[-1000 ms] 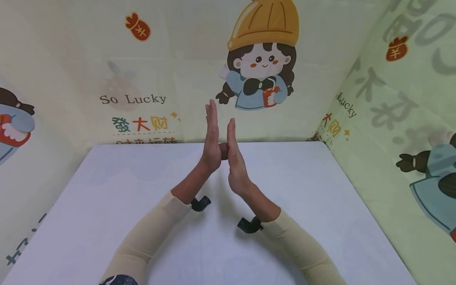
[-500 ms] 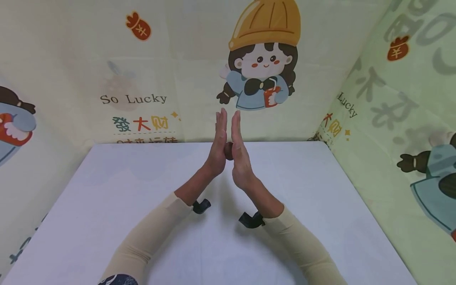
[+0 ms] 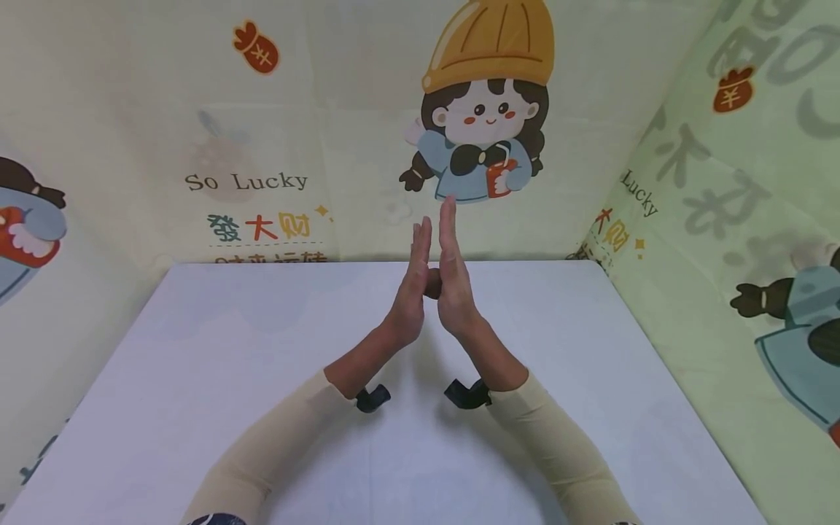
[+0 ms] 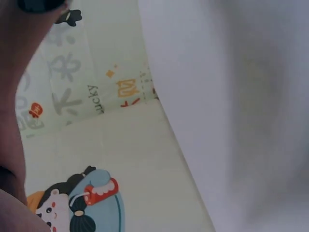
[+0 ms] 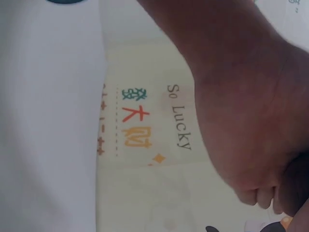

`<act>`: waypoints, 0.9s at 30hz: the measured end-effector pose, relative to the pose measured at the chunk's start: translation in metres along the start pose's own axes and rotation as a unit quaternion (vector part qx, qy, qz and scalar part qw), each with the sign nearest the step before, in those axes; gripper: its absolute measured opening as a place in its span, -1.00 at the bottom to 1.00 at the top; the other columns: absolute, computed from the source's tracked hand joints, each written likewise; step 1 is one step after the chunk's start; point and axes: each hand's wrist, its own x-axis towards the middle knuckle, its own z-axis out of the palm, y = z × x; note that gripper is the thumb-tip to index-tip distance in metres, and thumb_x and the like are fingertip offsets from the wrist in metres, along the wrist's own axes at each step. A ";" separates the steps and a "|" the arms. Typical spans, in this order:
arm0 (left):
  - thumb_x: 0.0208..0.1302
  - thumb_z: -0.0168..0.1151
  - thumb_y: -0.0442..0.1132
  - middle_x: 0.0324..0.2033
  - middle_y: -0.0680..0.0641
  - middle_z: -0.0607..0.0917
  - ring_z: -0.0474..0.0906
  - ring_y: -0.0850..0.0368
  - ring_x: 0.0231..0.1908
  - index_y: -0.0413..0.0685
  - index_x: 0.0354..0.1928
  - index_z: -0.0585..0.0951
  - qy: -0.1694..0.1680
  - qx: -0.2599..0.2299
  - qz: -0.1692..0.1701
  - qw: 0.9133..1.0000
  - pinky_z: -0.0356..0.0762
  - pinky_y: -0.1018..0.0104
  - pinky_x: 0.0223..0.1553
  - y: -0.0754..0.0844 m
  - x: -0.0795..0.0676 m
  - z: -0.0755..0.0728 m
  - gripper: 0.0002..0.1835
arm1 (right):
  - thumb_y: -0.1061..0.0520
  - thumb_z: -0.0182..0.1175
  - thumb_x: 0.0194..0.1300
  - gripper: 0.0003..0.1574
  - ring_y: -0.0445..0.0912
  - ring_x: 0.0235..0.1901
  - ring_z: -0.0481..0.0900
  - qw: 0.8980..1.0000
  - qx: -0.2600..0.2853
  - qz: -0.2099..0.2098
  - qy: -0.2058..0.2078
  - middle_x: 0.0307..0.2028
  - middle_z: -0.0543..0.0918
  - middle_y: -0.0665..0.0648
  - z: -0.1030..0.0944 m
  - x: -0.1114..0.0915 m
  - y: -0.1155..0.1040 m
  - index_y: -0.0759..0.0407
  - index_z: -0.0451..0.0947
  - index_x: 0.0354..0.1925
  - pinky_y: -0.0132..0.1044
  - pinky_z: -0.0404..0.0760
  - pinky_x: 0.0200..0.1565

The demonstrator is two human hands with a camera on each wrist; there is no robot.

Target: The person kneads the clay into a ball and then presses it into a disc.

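Observation:
A small, rounded dark brown lump [image 3: 432,283] sits between the two palms, partly hidden by them, above the white table. My left hand [image 3: 408,300] presses it from the left with fingers straight and pointing away from me. On the other side the right hand [image 3: 457,292] lies flat against it, its fingertips reaching farther forward than the left ones. In the right wrist view the brown lump [image 5: 295,186] shows at the right edge, with several fingertips of the opposite hand beside it. The left wrist view catches only an edge of the left hand [image 4: 8,111].
A white tabletop [image 3: 262,328] spreads under both forearms. Behind it stands a pale printed cloth wall [image 3: 361,131] with cartoon figures and lettering, and a similar cloth [image 3: 722,219] hangs on the right. Dark wrist camera mounts [image 3: 467,394] jut inward below the hands.
The left hand has slid back toward me while the right slid forward along it. Both hands, with the brown lump between them, have also shifted a little to the right.

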 end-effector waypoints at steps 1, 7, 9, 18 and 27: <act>0.63 -0.52 0.32 0.69 -0.07 -0.29 -0.53 0.13 0.62 -0.12 0.69 -0.25 -0.001 -0.005 0.004 1.000 -0.53 -0.21 0.52 0.002 -0.001 0.001 -0.12 | -0.38 -0.47 0.65 0.02 -0.15 0.64 -0.42 1.000 0.003 0.001 0.001 0.69 -0.42 0.02 -0.001 0.000 0.001 0.22 -0.44 0.68 -0.08 -0.31 0.57; 0.65 -0.50 0.23 0.69 -0.05 -0.30 -0.52 0.13 0.62 -0.14 0.69 -0.25 0.005 -0.023 0.019 1.000 -0.53 -0.22 0.51 0.012 -0.006 0.007 -0.17 | -0.24 -0.50 0.70 -0.11 -0.17 0.64 -0.41 0.999 0.033 0.016 -0.001 0.69 -0.39 -0.09 -0.005 0.001 0.003 0.16 -0.43 0.69 -0.06 -0.27 0.57; 0.64 -0.50 0.24 0.69 -0.04 -0.31 -0.52 0.14 0.62 -0.15 0.69 -0.25 0.008 -0.024 0.020 0.999 -0.54 -0.21 0.51 0.014 -0.006 0.008 -0.16 | -0.16 -0.52 0.70 -0.16 -0.19 0.63 -0.40 0.999 0.046 0.024 -0.003 0.69 -0.38 -0.08 -0.006 0.001 0.003 0.14 -0.43 0.69 0.01 -0.28 0.57; 0.63 -0.50 0.30 0.69 -0.13 -0.25 -0.50 0.09 0.63 -0.24 0.68 -0.21 0.033 -0.006 0.047 0.998 -0.51 -0.05 0.54 0.026 -0.003 0.006 -0.10 | -0.30 -0.49 0.69 -0.07 -0.15 0.64 -0.33 0.995 0.090 0.047 -0.009 0.70 -0.34 0.04 -0.003 -0.005 0.012 0.17 -0.39 0.69 0.10 -0.22 0.56; 0.64 -0.50 0.21 0.69 -0.04 -0.28 -0.50 0.18 0.62 -0.14 0.69 -0.23 0.059 -0.008 0.043 0.997 -0.54 -0.06 0.53 0.030 0.012 -0.004 -0.18 | -0.23 -0.53 0.71 -0.13 -0.14 0.54 0.01 0.997 0.059 0.043 -0.001 0.70 -0.18 0.09 0.007 -0.017 0.015 0.21 -0.32 0.69 0.03 -0.22 0.55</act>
